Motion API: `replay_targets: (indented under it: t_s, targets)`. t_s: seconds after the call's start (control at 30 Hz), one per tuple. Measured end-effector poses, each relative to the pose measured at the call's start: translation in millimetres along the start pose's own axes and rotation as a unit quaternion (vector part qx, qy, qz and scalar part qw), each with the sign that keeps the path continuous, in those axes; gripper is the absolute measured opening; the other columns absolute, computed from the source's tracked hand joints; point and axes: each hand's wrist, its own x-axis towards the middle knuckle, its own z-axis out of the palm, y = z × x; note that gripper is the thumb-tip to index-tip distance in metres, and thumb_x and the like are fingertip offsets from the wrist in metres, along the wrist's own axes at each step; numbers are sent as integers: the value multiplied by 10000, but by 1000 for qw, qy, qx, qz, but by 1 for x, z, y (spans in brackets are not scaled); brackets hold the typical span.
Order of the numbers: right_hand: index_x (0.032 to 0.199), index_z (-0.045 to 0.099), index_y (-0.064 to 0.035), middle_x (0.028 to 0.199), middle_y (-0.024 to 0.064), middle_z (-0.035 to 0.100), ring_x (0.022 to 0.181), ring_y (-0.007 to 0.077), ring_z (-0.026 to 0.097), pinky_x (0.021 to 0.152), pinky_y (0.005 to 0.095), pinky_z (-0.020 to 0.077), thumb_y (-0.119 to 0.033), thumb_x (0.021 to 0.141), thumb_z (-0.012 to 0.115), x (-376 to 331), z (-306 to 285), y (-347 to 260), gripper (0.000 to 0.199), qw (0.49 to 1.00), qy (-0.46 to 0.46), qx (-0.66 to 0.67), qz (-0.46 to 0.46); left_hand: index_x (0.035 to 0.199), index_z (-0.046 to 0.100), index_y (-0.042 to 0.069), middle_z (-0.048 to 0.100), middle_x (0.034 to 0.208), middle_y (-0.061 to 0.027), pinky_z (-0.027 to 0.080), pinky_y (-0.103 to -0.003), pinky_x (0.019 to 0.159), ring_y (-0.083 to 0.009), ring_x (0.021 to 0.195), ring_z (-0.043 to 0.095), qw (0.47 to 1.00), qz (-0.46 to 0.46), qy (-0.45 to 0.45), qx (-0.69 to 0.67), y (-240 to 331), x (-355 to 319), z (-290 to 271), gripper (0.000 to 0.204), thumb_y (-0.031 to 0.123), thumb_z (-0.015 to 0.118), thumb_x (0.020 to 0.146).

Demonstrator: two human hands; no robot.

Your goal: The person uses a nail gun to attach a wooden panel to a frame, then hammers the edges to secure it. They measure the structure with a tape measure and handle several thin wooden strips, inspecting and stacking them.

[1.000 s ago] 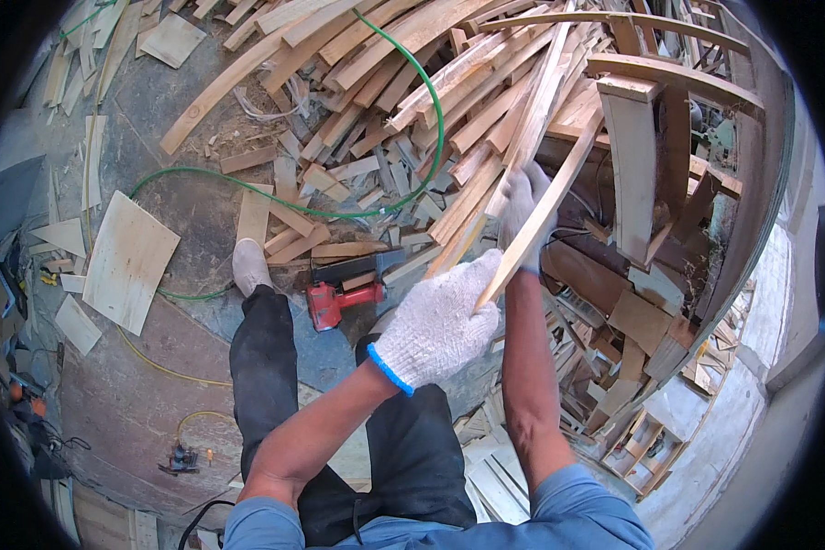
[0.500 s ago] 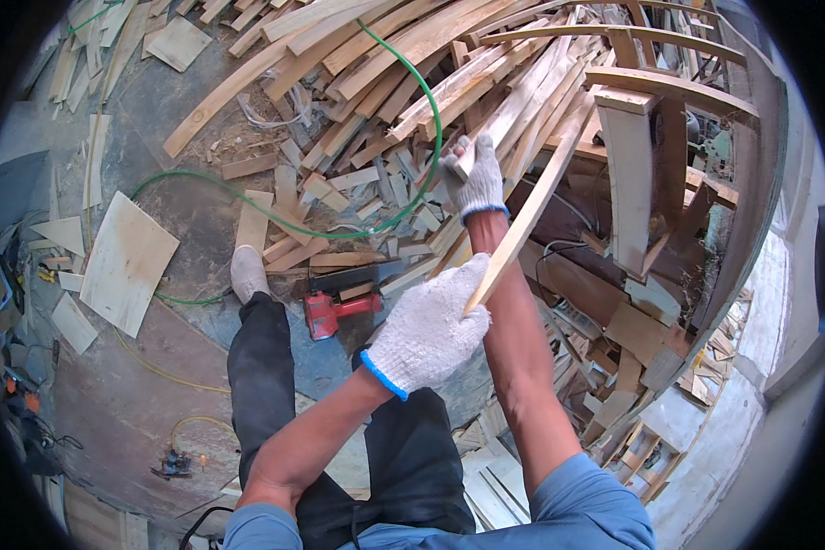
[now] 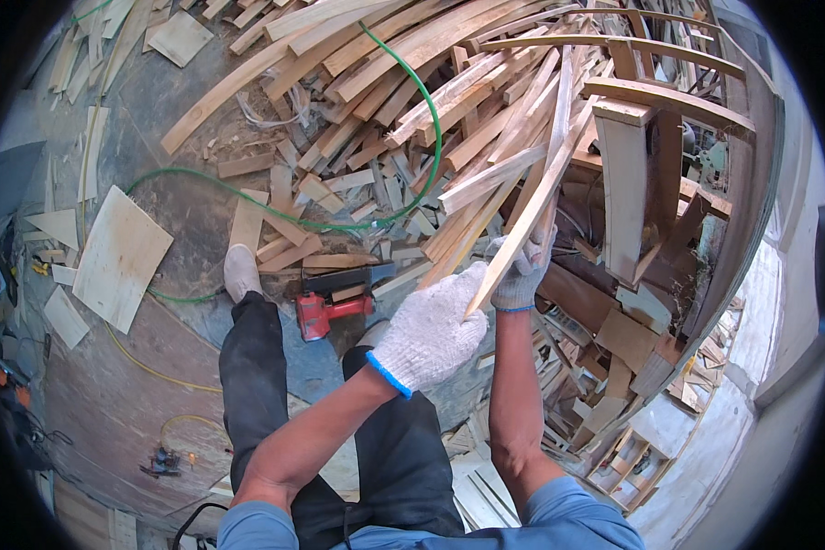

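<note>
My left hand (image 3: pixel 428 332), in a white knit glove with a blue cuff, grips the near end of a long thin wooden slat (image 3: pixel 533 203). The slat runs up and to the right into the heap of wood. My right hand (image 3: pixel 521 272), in a grey glove, is closed around the same slat just above my left hand. Right behind both hands lies a big pile of curved and straight wooden slats (image 3: pixel 412 64). My dark trouser legs and one light shoe (image 3: pixel 240 271) show below.
A red power tool (image 3: pixel 325 312) lies on the floor by my shoe. A green hose (image 3: pixel 428 96) loops over the scrap wood. A plywood sheet (image 3: pixel 121 257) lies at the left. Wooden chair frames (image 3: pixel 632 174) stand at the right.
My right hand has come back down along the slat from the pile to just above my left hand. The slat now sits steeper and higher. My left hand has barely moved.
</note>
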Motion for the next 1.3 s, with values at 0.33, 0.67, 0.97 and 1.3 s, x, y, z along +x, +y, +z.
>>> replay_targets:
  t_s: [0.33, 0.67, 0.97, 1.3]
  targets:
    - [1107, 551, -125, 772, 23, 562, 668, 184, 608, 631, 340, 549, -595, 1000, 493, -19, -14, 19, 485, 935, 183, -302, -11, 1383, 504, -52, 621, 1195, -315, 496, -480, 965, -454, 1096, 623, 1000, 7, 8, 6, -1, -1, -5, 569, 211, 583, 884]
    - [1259, 575, 40, 1049, 104, 682, 880, 175, 688, 753, 331, 583, -425, 1072, 481, -91, 41, 65, 509, 891, 287, -350, 6, 1386, 508, -51, 602, 1258, -319, 493, -459, 988, -451, 1137, 613, 999, -16, -10, 31, 30, -27, -30, 577, 207, 596, 878]
    - [974, 651, 27, 781, 81, 651, 606, 161, 653, 505, 292, 524, -372, 1039, 571, -162, 61, 85, 412, 855, 348, -385, 14, 1409, 506, -57, 649, 1265, -255, 487, -363, 1005, -308, 1133, 667, 1000, 4, -7, -28, 26, -74, -25, 560, 130, 621, 893]
    - [870, 629, 42, 672, 95, 620, 530, 196, 624, 479, 321, 503, -328, 993, 646, -260, 76, 88, 390, 853, 357, -376, 56, 1500, 429, -12, 635, 1117, -121, 575, -296, 720, -145, 810, 651, 933, -196, 4, -302, 42, -158, -15, 607, 76, 600, 923]
